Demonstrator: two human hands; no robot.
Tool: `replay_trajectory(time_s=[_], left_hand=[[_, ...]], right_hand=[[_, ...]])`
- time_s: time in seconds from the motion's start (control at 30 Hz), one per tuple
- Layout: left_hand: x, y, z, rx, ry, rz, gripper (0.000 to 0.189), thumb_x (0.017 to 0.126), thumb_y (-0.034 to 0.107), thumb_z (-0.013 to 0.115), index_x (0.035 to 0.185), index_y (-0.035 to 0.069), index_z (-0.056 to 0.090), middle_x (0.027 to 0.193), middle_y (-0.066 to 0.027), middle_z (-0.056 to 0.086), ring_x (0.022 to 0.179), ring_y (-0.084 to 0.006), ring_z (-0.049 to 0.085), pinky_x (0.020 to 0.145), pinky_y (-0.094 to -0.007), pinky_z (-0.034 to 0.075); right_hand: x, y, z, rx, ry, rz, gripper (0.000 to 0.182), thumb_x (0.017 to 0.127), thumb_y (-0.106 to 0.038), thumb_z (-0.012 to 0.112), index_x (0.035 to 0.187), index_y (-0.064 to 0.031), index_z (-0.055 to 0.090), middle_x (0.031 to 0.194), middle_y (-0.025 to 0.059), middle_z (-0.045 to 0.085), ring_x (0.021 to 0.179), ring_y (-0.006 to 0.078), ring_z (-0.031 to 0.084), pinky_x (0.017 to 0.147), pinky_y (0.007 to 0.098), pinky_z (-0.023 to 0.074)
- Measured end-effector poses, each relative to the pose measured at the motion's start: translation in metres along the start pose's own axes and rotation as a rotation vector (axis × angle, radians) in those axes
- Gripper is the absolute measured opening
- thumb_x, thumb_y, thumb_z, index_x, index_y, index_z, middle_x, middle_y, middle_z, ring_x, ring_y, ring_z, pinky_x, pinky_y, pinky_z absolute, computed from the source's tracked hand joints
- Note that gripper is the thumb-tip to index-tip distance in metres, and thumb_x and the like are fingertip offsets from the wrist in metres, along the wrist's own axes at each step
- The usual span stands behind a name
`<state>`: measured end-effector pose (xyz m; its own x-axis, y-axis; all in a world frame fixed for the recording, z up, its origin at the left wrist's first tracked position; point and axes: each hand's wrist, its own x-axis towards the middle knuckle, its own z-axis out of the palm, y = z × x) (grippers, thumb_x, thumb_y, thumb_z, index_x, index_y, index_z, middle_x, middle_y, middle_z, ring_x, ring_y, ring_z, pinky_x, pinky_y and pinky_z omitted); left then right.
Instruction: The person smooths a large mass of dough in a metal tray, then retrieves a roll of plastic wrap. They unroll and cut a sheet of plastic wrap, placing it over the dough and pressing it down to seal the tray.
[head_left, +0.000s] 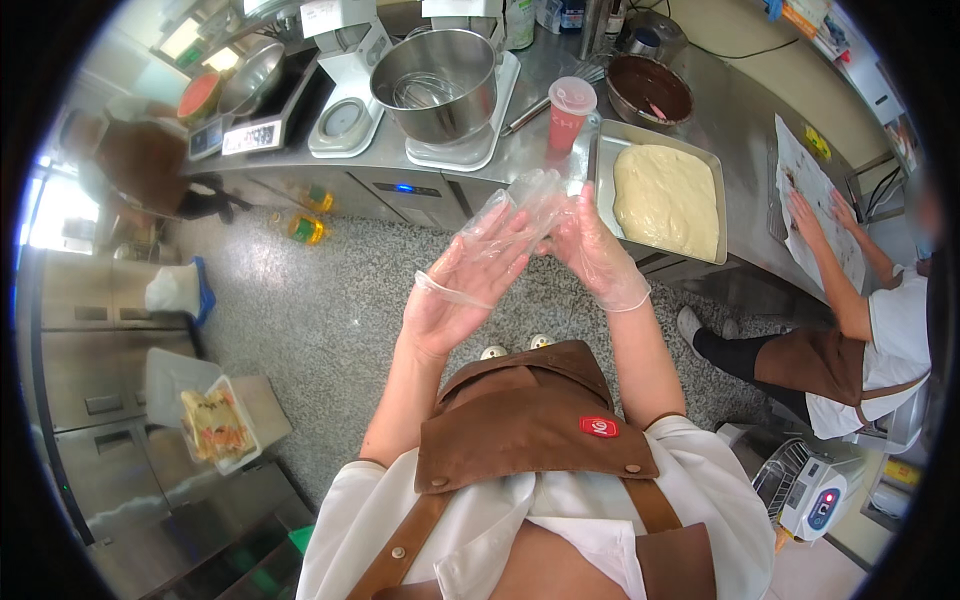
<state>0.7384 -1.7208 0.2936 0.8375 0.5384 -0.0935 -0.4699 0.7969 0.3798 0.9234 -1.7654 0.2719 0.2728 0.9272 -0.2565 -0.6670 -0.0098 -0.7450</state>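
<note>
A loose, clear plastic glove is partly on my left hand, its cuff across the palm. Against the glove's fingers is my right hand, which wears a clear glove down to the wrist and seems to pinch the film; the fingertips overlap, so the exact hold is unclear. Just beyond my right hand, a metal tray holds a smooth slab of pale dough. A pink drink in a lidded plastic cup stands left of the tray, with a whisk beside it.
Stand mixers with a steel bowl and a bowl of chocolate line the steel counter. At the right, a co-worker's hands press a paper sheet. Oil bottles and an open plastic bin are at the left.
</note>
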Motion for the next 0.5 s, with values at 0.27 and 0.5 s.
replay_trajectory(time_s=[0.27,0.5], left_hand=[[0.003,-0.012,-0.021,-0.074,0.028,-0.170,0.063,0.101,0.029,0.050,0.148,-0.007,0.027,0.154,-0.0227,0.031,0.142,-0.0304,0.033,0.121,-0.0404,0.026],[-0.021,-0.017,-0.028,0.028,0.012,-0.110,0.064,0.099,0.026,0.053,0.149,-0.006,0.027,0.154,-0.0205,0.032,0.143,-0.0295,0.033,0.121,-0.0393,0.026]], right_hand=[[0.020,0.033,-0.018,-0.314,0.106,-0.199,0.029,0.100,-0.027,0.056,0.079,-0.0068,0.059,0.076,-0.0030,0.054,0.071,0.0072,0.047,0.066,0.0236,0.0381],[0.005,0.033,-0.016,-0.298,0.082,-0.033,0.026,0.101,-0.028,0.056,0.092,-0.0044,0.061,0.086,-0.0008,0.057,0.079,0.0087,0.053,0.074,0.0260,0.0440]])
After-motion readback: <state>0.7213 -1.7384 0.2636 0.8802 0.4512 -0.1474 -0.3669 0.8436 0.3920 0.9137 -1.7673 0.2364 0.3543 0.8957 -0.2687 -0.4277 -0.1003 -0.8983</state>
